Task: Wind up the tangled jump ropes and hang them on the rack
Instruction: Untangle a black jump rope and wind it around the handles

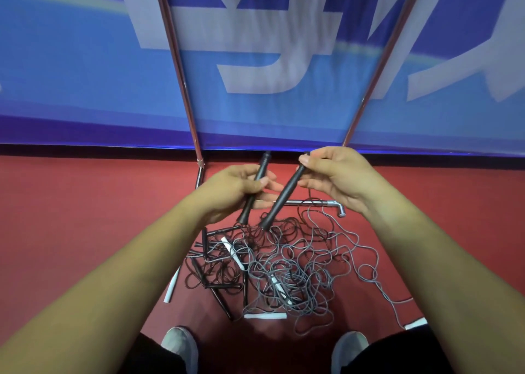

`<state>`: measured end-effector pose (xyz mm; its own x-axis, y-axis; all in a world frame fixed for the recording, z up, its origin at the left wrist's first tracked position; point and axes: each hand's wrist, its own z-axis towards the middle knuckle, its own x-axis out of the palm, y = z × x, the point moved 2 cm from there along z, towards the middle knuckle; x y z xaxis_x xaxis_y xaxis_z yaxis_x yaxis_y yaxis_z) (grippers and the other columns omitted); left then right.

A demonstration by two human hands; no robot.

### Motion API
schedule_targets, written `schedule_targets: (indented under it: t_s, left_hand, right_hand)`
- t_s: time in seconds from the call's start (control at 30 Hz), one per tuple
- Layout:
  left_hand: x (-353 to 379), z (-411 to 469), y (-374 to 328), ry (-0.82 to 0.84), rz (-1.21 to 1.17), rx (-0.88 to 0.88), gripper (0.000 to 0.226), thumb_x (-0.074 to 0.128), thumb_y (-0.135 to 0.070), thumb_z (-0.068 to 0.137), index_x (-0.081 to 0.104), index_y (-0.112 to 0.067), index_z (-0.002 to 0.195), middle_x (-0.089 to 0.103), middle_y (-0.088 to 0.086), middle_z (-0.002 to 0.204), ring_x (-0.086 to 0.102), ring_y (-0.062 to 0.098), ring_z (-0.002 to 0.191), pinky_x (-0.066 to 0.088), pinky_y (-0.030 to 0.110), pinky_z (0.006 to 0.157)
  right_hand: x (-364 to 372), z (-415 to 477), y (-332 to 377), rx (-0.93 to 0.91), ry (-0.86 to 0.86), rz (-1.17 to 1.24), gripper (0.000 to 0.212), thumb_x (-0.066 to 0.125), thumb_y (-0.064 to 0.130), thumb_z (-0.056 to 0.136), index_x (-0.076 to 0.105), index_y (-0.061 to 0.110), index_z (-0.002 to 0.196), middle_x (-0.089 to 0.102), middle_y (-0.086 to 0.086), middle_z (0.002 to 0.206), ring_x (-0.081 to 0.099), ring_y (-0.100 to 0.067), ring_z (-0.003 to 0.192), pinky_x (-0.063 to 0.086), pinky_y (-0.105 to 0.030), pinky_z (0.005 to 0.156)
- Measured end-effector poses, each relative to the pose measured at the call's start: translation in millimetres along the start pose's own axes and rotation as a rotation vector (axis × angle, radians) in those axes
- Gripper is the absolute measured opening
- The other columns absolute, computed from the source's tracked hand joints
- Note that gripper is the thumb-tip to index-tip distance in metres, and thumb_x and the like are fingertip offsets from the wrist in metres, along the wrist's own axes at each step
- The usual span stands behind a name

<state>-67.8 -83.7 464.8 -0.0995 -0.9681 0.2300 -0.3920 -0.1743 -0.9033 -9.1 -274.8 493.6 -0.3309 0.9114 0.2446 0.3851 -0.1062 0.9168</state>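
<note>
A person's arms reach forward above tangled black and grey jump ropes (284, 265) on the red floor (85, 203) below the metal rack (181, 75), left hand (235, 187) gripping one black handle (245, 213), right hand (335, 175) pinching a second black handle (284, 194) by its top.

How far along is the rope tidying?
Early. Done: nothing visibly; the rack is cut off at the top. In hand: left grip and right grip each hold a black handle tethered to the pile. Left: untangling, winding and hanging nearly the whole pile.
</note>
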Motion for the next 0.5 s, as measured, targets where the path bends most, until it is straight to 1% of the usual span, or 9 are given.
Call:
schedule_targets:
  t_s: [0.07, 0.13, 0.2, 0.27, 0.3, 0.33, 0.4, 0.43, 0.5]
  left_hand:
    - [6.4, -3.7, 3.5, 0.096, -0.013, -0.052, 0.019, 0.044, -0.007, 0.103, 0.057, -0.005, 0.117, 0.068, 0.029, 0.108, 0.073, 0.032, 0.088, 0.062, 0.038, 0.081]
    - [10.5, -6.7, 4.5, 0.207, 0.029, -0.078, 0.025, 0.043, -0.012, 0.105, 0.053, -0.008, 0.127, 0.069, 0.029, 0.108, 0.074, 0.033, 0.085, 0.063, 0.038, 0.077]
    - [10.8, -6.6, 5.2, 0.256, 0.136, -0.052, 0.025, 0.046, -0.014, 0.103, 0.053, -0.009, 0.126, 0.072, 0.020, 0.099, 0.073, 0.025, 0.076, 0.061, 0.030, 0.070]
    - [7.7, -5.5, 5.5, 0.266, 0.177, -0.031, 0.019, 0.053, -0.017, 0.098, 0.056, -0.009, 0.115, 0.070, 0.009, 0.085, 0.066, 0.020, 0.068, 0.057, 0.027, 0.065]
    - [6.3, -5.6, 5.0, 0.284, 0.163, -0.027, 0.017, 0.056, -0.018, 0.097, 0.056, -0.008, 0.110, 0.067, 0.007, 0.081, 0.062, 0.019, 0.065, 0.055, 0.027, 0.063]
    - [5.6, -6.3, 4.0, 0.308, 0.138, -0.019, 0.015, 0.057, -0.017, 0.097, 0.055, -0.006, 0.108, 0.064, 0.007, 0.079, 0.059, 0.019, 0.063, 0.053, 0.027, 0.062]
    - [6.2, -8.3, 1.6, 0.351, 0.078, 0.005, 0.015, 0.055, -0.014, 0.096, 0.052, -0.005, 0.107, 0.062, 0.007, 0.079, 0.057, 0.018, 0.061, 0.051, 0.026, 0.061]
    - [7.3, -9.1, 0.3, 0.366, 0.057, 0.016, 0.015, 0.053, -0.012, 0.095, 0.051, -0.004, 0.108, 0.061, 0.007, 0.080, 0.057, 0.018, 0.062, 0.051, 0.026, 0.061]
    - [9.5, -10.4, -1.0, 0.388, 0.048, 0.025, 0.017, 0.054, -0.011, 0.096, 0.051, -0.005, 0.111, 0.060, 0.007, 0.081, 0.058, 0.018, 0.063, 0.052, 0.026, 0.061]
  right_hand:
    - [7.7, 0.5, -3.8, -0.009, 0.013, 0.038, 0.009, 0.059, -0.006, 0.092, 0.052, -0.002, 0.095, 0.063, -0.015, 0.076, 0.070, -0.018, 0.063, 0.059, -0.027, 0.060]
    - [13.6, 0.8, -8.0, -0.017, 0.023, 0.058, 0.012, 0.059, -0.007, 0.092, 0.051, -0.003, 0.100, 0.067, -0.015, 0.075, 0.072, -0.020, 0.067, 0.059, -0.026, 0.061]
    - [14.3, 2.3, -12.0, -0.027, 0.006, -0.014, 0.014, 0.064, -0.003, 0.090, 0.052, -0.003, 0.098, 0.068, -0.016, 0.079, 0.071, -0.020, 0.068, 0.059, -0.026, 0.061]
    - [9.3, 4.3, -12.0, -0.084, -0.037, -0.223, 0.021, 0.072, 0.006, 0.087, 0.055, 0.005, 0.100, 0.065, -0.014, 0.083, 0.067, -0.019, 0.067, 0.058, -0.028, 0.060]
    - [5.0, 6.1, -10.1, -0.145, -0.063, -0.368, 0.028, 0.075, 0.013, 0.086, 0.056, 0.012, 0.106, 0.064, -0.011, 0.089, 0.066, -0.018, 0.071, 0.058, -0.030, 0.065]
    - [1.1, 8.5, -8.0, -0.206, -0.057, -0.490, 0.033, 0.075, 0.019, 0.086, 0.057, 0.021, 0.114, 0.065, -0.006, 0.099, 0.066, -0.016, 0.081, 0.056, -0.031, 0.076]
    - [0.2, 9.6, -5.2, -0.265, 0.097, -0.577, 0.028, 0.066, 0.027, 0.094, 0.061, 0.031, 0.122, 0.066, 0.003, 0.120, 0.063, -0.008, 0.108, 0.047, -0.029, 0.101]
    - [1.6, 8.7, -6.0, -0.251, 0.182, -0.554, 0.022, 0.063, 0.031, 0.096, 0.067, 0.030, 0.118, 0.068, 0.004, 0.121, 0.061, -0.008, 0.114, 0.042, -0.029, 0.108]
    - [0.2, 9.0, -6.9, -0.204, 0.253, -0.449, 0.022, 0.065, 0.038, 0.092, 0.075, 0.021, 0.101, 0.073, -0.001, 0.103, 0.064, -0.015, 0.104, 0.044, -0.034, 0.105]
